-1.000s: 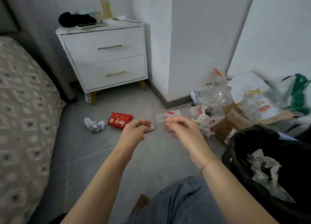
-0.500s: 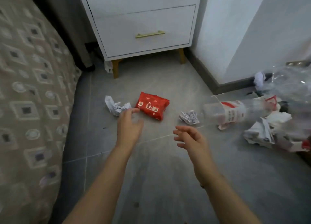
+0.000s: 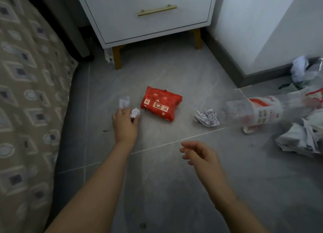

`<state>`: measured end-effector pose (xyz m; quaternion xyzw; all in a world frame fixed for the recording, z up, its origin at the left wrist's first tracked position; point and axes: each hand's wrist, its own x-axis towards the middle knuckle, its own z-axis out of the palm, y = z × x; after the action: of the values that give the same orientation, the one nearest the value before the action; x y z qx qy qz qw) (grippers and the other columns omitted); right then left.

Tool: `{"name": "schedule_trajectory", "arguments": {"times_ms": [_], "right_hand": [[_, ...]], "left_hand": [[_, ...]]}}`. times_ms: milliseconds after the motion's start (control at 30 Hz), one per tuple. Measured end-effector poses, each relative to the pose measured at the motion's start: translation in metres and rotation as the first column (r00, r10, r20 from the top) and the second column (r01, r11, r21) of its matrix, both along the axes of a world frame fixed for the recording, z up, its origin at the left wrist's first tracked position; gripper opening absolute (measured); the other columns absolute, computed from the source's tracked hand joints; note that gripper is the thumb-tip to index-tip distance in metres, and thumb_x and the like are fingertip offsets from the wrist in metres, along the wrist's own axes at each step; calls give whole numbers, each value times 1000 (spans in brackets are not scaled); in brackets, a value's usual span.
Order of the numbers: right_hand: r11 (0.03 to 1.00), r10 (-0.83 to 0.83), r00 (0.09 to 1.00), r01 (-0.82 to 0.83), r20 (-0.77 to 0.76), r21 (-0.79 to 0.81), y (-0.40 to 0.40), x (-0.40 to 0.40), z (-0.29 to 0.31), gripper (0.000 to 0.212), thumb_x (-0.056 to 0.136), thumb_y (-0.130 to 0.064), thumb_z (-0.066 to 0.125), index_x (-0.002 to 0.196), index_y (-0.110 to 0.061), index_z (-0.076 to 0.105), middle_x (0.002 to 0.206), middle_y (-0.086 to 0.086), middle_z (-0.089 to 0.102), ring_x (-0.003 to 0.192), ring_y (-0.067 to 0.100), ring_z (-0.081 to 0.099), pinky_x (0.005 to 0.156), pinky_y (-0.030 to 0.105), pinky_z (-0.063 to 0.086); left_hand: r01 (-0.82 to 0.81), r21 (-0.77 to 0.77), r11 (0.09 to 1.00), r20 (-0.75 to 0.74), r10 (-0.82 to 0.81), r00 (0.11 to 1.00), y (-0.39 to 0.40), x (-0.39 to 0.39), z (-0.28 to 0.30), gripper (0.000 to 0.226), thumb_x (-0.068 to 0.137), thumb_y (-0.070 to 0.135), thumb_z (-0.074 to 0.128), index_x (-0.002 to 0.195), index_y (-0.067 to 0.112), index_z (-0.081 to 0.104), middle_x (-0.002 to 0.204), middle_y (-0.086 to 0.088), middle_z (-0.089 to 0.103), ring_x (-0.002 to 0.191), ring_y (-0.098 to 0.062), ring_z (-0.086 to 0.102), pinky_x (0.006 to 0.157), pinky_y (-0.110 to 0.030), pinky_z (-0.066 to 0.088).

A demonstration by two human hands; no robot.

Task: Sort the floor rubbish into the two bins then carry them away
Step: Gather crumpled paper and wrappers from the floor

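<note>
My left hand [image 3: 125, 124] is down on the grey floor, its fingers curled round a crumpled white tissue [image 3: 124, 102] that sticks out above and beside the knuckles. A red snack packet [image 3: 160, 105] lies just right of that hand. Further right sit a crumpled printed paper ball [image 3: 207, 118] and a clear plastic bottle [image 3: 253, 111] with a red and white label, lying on its side. My right hand [image 3: 199, 155] hovers lower in the frame with loosely curled fingers, holding nothing. Neither bin is in view.
A white bedside cabinet [image 3: 148, 19] on wooden legs stands at the back. A patterned bed [image 3: 26, 92] runs along the left. A white wall corner with a dark skirting board [image 3: 244, 75] is on the right, with a heap of paper and plastic rubbish [image 3: 300, 138] beside it.
My view has dropped to the floor. The bottle left my hands and lies on the floor. My left hand reached forward and closed on the white tissue; my right hand drew back.
</note>
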<state>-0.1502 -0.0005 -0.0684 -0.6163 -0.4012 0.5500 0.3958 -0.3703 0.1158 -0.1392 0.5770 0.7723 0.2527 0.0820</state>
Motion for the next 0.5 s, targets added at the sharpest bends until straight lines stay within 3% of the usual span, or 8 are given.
{"name": "schedule_trajectory", "arguments": {"times_ms": [133, 267, 367, 433, 500], "right_hand": [[999, -35, 999, 34, -27, -10, 3, 5, -1, 19, 88, -3, 55, 93, -16, 69, 91, 5, 71, 88, 24, 66, 71, 21, 51], [993, -119, 993, 119, -12, -2, 7, 17, 1, 18, 88, -5, 54, 93, -16, 69, 94, 9, 70, 92, 27, 64, 78, 34, 52], [979, -202, 979, 202, 19, -12, 10, 28, -2, 20, 88, -5, 54, 99, -14, 68, 94, 7, 68, 86, 21, 60, 76, 33, 51], [979, -205, 967, 200, 153, 45, 11, 34, -6, 24, 87, -7, 55, 104, -19, 66, 100, 3, 64, 89, 16, 59, 75, 30, 50], [980, -146, 913, 81, 381, 182, 17, 38, -8, 31, 85, -7, 56, 114, -19, 61, 117, 0, 56, 109, 16, 54, 92, 29, 46]], "left_hand": [[45, 11, 999, 44, -45, 998, -27, 9, 5, 21, 86, 22, 65, 91, 2, 64, 88, -21, 60, 82, -36, 56, 71, -36, 39], [-60, -8, 998, 374, 58, 926, -65, 31, 23, 19, 85, 28, 66, 82, 11, 57, 79, -3, 62, 71, -18, 58, 60, -27, 39], [-99, 7, 995, 522, 81, 849, -84, 59, 32, 14, 84, 25, 67, 85, 14, 59, 75, 5, 61, 65, -6, 55, 55, -16, 42], [-66, -38, 997, 589, 75, 804, -102, 83, 23, 13, 84, 26, 68, 88, 15, 62, 78, 5, 64, 69, -8, 59, 61, -18, 47], [-84, -36, 996, 605, 88, 791, -119, 99, 8, 13, 83, 24, 69, 85, 13, 62, 77, 3, 65, 72, -14, 62, 67, -29, 49]]}}
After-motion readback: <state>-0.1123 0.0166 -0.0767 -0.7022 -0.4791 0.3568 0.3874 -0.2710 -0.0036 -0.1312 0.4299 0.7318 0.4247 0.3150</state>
